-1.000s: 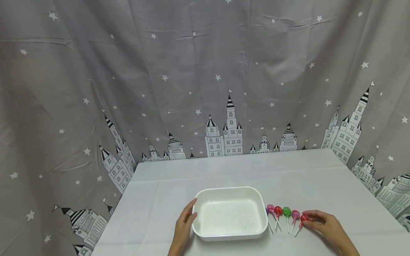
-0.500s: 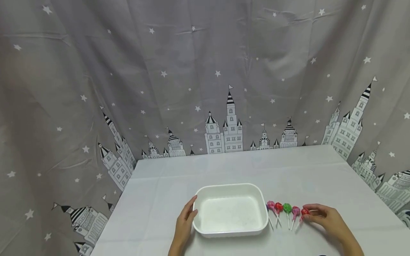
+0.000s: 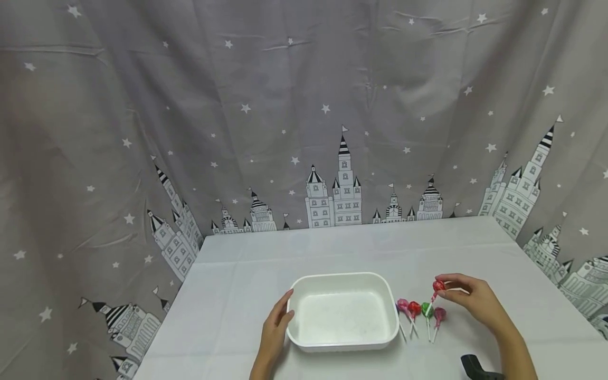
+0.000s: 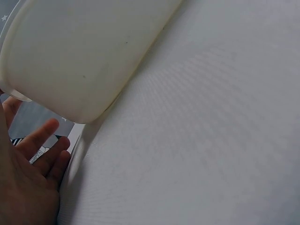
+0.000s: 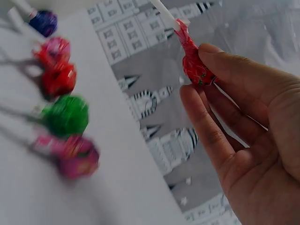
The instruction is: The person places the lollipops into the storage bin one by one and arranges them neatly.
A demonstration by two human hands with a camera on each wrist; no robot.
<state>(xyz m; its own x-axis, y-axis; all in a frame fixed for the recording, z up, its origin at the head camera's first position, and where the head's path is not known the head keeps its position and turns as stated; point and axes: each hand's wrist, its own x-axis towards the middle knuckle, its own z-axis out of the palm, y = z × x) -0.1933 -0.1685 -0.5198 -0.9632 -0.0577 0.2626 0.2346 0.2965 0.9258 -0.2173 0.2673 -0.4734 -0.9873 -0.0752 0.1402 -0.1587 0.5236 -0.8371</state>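
Observation:
My right hand (image 3: 477,301) pinches a red-wrapped lollipop (image 3: 438,285) by its candy head, holding it above the table. In the right wrist view its white stick (image 5: 164,11) points away from the thumb and fingers. Below it lie a green lollipop (image 3: 427,310), a pink-purple one (image 3: 440,314), a red one (image 3: 415,309) and a pink one (image 3: 402,304); a blue lollipop (image 5: 44,22) sits closest to the tray. At the left side of the white tray (image 3: 342,347), my left hand (image 3: 274,327) rests its index finger and thumb against the rim, the other fingers relaxed.
A white cloth covers the table (image 3: 256,258). Behind and beside it hangs a grey curtain (image 3: 266,126) printed with castles and stars. A black curved object (image 3: 475,368) shows by the right wrist.
My right hand has lifted the red lollipop off the table at the row's right end and moved it left, over the green and pink-purple ones. The left hand stays at the tray.

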